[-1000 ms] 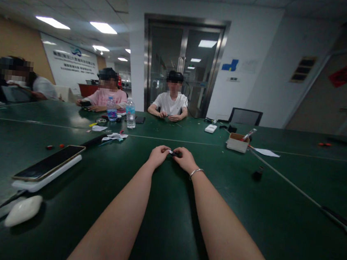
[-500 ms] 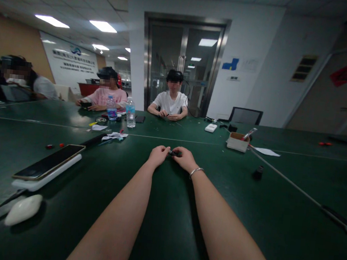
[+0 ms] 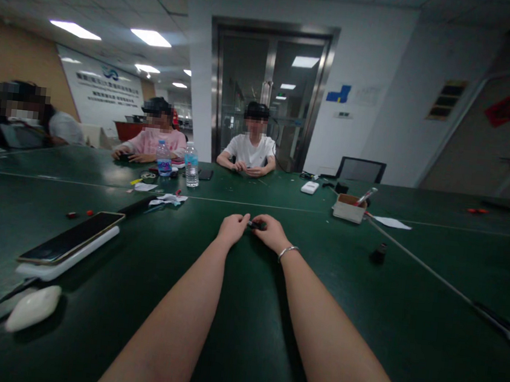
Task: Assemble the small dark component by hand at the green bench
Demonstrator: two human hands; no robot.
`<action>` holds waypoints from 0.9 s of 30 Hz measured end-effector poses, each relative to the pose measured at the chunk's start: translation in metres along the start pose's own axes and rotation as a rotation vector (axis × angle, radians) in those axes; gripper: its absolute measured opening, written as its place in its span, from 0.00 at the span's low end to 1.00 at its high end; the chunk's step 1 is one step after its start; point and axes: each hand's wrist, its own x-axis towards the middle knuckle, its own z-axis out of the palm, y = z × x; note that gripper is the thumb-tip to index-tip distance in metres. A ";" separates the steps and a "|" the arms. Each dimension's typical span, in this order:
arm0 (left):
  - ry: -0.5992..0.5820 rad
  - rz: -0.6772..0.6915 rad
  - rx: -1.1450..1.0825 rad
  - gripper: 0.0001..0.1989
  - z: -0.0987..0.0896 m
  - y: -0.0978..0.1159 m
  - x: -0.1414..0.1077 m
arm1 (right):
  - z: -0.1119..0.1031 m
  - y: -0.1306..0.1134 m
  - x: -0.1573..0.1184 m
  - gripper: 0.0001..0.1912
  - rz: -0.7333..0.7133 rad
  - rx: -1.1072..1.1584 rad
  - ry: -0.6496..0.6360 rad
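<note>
Both my arms stretch forward over the dark green table (image 3: 247,348), and my hands meet near its middle. Between them is a small, dark, narrow object (image 3: 257,224), too small to name for certain. My left hand (image 3: 233,229) pinches its left end between thumb and fingers. Around its right part the fingers of my right hand (image 3: 273,233) are closed, with a silver bangle on that wrist. My fingers cover much of the object. Off to the right, a small black piece (image 3: 379,253) stands on the table.
On the left, a phone (image 3: 72,237) rests on a white slab, with a white rounded case (image 3: 33,309) nearer me. Water bottles (image 3: 191,165) and paper scraps (image 3: 167,200) lie beyond. A small open box (image 3: 348,209) stands at right. Across the table sits a person (image 3: 252,151); others sit at left.
My hands keep almost the same place and the same hold on the dark object. The view has shifted very slightly.
</note>
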 end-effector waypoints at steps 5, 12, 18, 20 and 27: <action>0.003 -0.014 0.052 0.26 -0.005 0.002 -0.004 | 0.000 -0.002 0.000 0.12 -0.004 0.009 -0.029; -0.009 -0.079 0.076 0.26 -0.011 0.005 -0.007 | 0.001 -0.005 -0.001 0.13 -0.005 0.015 -0.032; 0.021 -0.074 -0.023 0.22 -0.009 0.002 -0.007 | 0.000 -0.005 -0.001 0.12 -0.003 0.020 -0.040; 0.068 -0.062 -0.056 0.18 -0.009 0.001 -0.007 | 0.000 -0.006 -0.001 0.11 0.004 0.021 -0.048; 0.045 0.040 -0.139 0.15 -0.002 -0.005 -0.004 | 0.000 -0.006 -0.001 0.10 0.066 0.048 -0.051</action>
